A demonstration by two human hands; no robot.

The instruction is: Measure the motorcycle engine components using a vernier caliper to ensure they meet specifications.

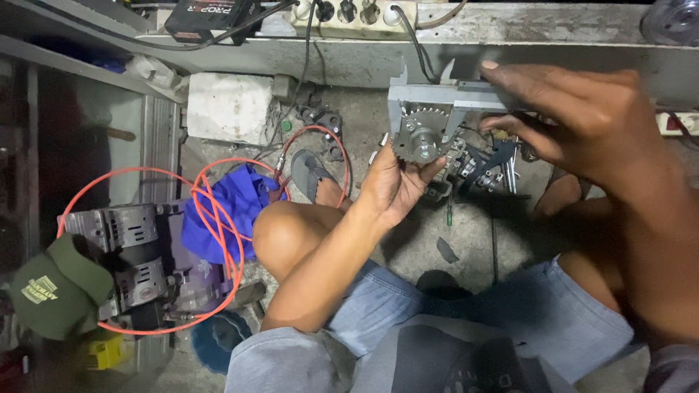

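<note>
The gear could slip out and drop onto the concrete floor [429, 240] between the person's knees, I'd say, because the left hand [393, 185] pinches it only at the rim with fingertips and thumb while the caliper presses on it from above. If the caliper's jaws sit crooked on the teeth instead of square across them, the reading would likely come out wrong, and the right hand looks blurred, so it may not be steady. Off to the left of the left hand, well apart, a grey motor housing [138, 251] lies on the floor with an orange cable [218, 218] looped round it, a green cap [54, 287] against it and a blue cloth [233, 211] just beside it. The left hand is half closed, palm up, gripping the toothed metal gear [416, 140] from below, and the gear stands raised, just above that hand. Touching the top of the gear is the grey vernier caliper [437, 98], lying level across it. The right hand [582, 116] is curled round the caliper's beam at its right end, with the forefinger stretched along the top and the thumb under it. Below that hand, near it, small metal parts [484, 171] lie scattered on the floor.
</note>
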